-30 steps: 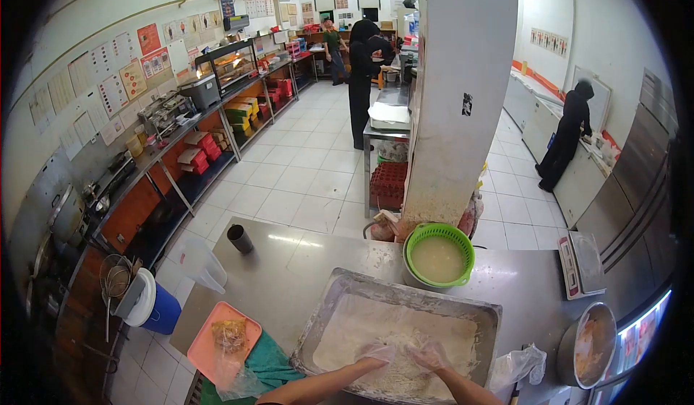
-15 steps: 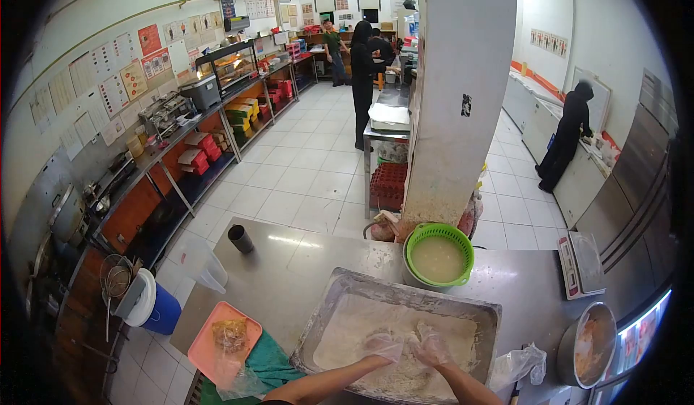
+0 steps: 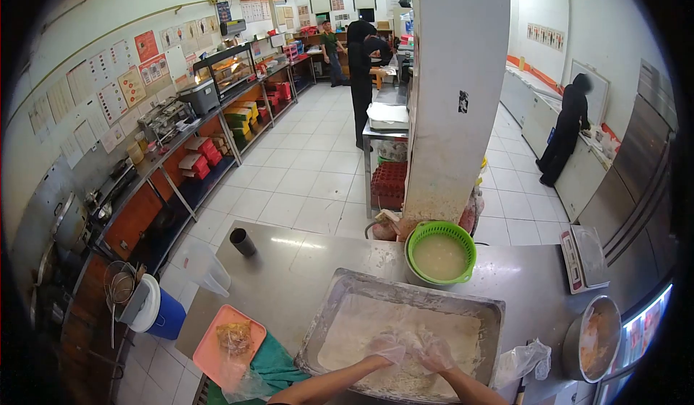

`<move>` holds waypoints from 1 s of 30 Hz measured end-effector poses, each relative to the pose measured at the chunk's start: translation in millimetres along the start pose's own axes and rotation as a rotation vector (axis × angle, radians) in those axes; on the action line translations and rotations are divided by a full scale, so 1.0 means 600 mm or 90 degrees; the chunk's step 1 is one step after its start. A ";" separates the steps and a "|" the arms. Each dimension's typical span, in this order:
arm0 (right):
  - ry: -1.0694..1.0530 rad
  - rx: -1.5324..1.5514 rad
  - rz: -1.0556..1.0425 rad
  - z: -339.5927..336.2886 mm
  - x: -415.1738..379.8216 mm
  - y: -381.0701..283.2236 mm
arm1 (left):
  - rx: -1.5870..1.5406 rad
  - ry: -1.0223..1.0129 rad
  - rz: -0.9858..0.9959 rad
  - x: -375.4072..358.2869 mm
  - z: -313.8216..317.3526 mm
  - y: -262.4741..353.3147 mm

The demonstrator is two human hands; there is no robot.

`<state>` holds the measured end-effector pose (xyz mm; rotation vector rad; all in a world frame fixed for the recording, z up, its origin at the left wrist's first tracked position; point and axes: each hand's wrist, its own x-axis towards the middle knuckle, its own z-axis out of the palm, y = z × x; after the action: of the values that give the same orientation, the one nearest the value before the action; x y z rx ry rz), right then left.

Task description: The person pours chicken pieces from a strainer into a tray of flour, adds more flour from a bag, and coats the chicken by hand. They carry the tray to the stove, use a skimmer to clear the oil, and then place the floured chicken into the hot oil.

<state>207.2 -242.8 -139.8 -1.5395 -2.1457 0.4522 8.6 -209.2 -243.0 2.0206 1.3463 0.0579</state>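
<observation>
A large metal tray [image 3: 329, 300] of white flour [image 3: 358, 325] lies on the steel table. In a clear plastic glove, my left hand [image 3: 387, 349] is in the flour near the tray's middle. Just right of it, my right hand [image 3: 435, 353], also gloved, touches the flour. Flour-covered lumps lie between the hands; the fingers are partly buried, and their grip is not clear. Behind the tray, a green basket [image 3: 468, 260] holds cloudy liquid.
A pink tray [image 3: 210, 343] with a bagged item lies left, by a green cloth [image 3: 273, 358]. A black cup [image 3: 243, 242] and clear container [image 3: 206, 266] stand behind. At right are a metal bowl [image 3: 571, 347], plastic bag [image 3: 524, 362] and scale [image 3: 585, 259]. People stand farther back.
My hands have come a little closer together over the flour, and the lumps between them have shifted. The camera view has shifted slightly.
</observation>
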 end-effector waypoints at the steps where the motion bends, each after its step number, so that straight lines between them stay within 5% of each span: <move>1: 0.016 -0.020 -0.006 -0.015 0.007 -0.010 | 0.041 0.003 0.057 -0.003 -0.004 -0.007; 4: 0.005 0.014 0.177 0.014 -0.005 0.015 | -0.036 -0.051 -0.266 -0.029 -0.066 0.031; 9: 0.003 0.019 0.234 0.030 -0.024 -0.005 | -0.057 0.000 -0.116 -0.053 -0.011 -0.005; 12: -0.063 0.088 0.319 0.018 -0.033 -0.013 | -0.133 -0.008 -0.127 -0.048 0.003 0.002; 15: -0.127 0.028 0.185 0.088 -0.065 0.057 | -0.258 -0.026 -0.166 -0.036 0.010 0.017; 17: -0.151 0.096 0.228 0.102 -0.069 0.071 | -0.378 -0.048 -0.199 -0.028 0.020 0.026; 22: -0.128 0.736 0.739 0.139 -0.052 0.077 | -0.787 -0.163 -0.291 -0.020 0.037 0.037; 25: -0.192 0.963 0.817 0.049 -0.024 0.011 | -1.015 -0.245 -0.309 -0.021 0.043 0.037; 30: -0.205 0.938 0.785 0.070 -0.048 0.068 | -1.156 -0.293 -0.302 -0.024 0.056 0.024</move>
<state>224.9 -257.1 -201.3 -1.4881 -0.1974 2.0754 26.4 -241.8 -255.5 0.1509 0.7582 0.3939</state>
